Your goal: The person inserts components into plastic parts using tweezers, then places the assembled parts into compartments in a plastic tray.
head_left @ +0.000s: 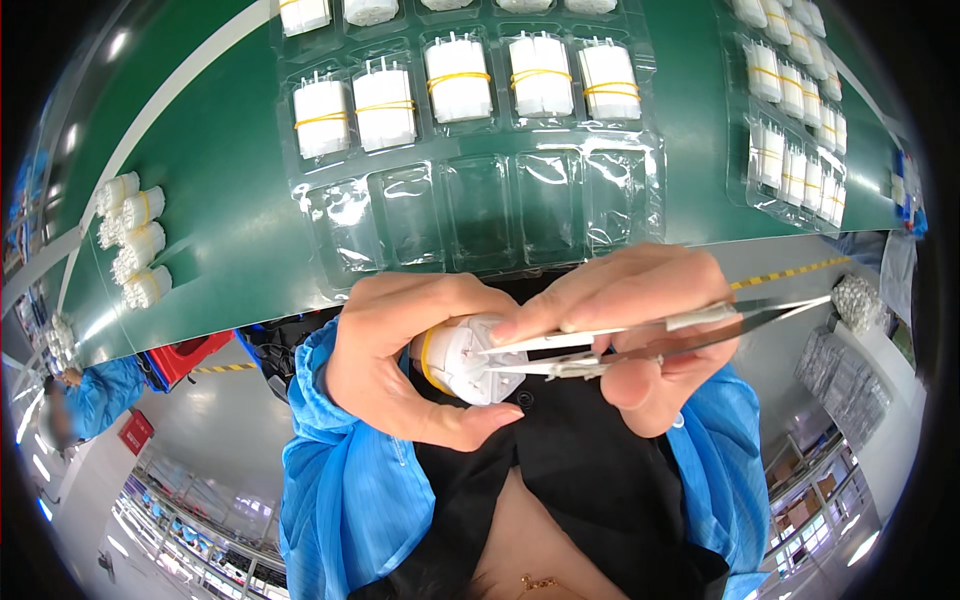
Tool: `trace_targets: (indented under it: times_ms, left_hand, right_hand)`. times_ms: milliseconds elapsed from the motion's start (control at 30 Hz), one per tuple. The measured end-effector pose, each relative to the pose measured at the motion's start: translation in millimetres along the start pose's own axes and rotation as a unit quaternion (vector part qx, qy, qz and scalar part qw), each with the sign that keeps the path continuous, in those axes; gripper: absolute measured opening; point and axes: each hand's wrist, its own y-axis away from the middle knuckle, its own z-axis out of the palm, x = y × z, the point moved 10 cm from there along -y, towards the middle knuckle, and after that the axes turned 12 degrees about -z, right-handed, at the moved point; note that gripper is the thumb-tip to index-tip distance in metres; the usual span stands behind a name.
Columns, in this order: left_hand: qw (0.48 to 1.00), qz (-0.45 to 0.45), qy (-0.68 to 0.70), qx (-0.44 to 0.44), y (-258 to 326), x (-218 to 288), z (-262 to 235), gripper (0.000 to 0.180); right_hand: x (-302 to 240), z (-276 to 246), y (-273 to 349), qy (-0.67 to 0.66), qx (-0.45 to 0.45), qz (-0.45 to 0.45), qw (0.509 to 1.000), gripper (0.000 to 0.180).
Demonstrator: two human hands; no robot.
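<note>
My left hand [405, 365] grips a white bundle of small plastic parts [470, 360] bound with a yellow rubber band, held close below the table edge. My right hand [625, 320] holds metal tweezers [640, 340]; their tips touch the end face of the bundle. Both sleeves are blue. Just beyond the hands lies a clear plastic blister tray [480, 210] on the green table [220, 170]; its near row of pockets holds nothing, and the row behind holds banded white bundles [458, 80].
A second blister tray [795, 110] filled with bundles lies at the right. Several loose banded bundles [135, 240] lie at the table's left. Another person in a blue coat [90, 395] is at the far left. A red crate [185, 355] sits under the table edge.
</note>
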Motion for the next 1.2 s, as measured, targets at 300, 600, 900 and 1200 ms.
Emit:
trace_targets:
  times_ms: [300, 600, 900, 1200]
  left_hand:
    - [0.994, 0.015, 0.076, 0.078, 5, -5, -4, 0.048]
    - [0.980, 0.051, -0.148, 0.120, 0, 17, -7, 0.039]
    - [0.976, 0.039, -0.158, 0.141, 1, 14, -6, 0.033]
    - [0.973, -0.040, -0.211, 0.083, -4, -1, 2, 0.033]
  right_hand:
    - [1, 11, 3, -0.038, -0.067, -0.014, 0.997, 0.041]
    - [5, 7, 1, 0.003, -0.019, -0.017, 1.000, 0.036]
    - [10, 0, 13, 0.036, 0.033, 0.028, 0.998, 0.031]
    - [-1, 7, 1, 0.177, -0.078, -0.032, 0.981, 0.020]
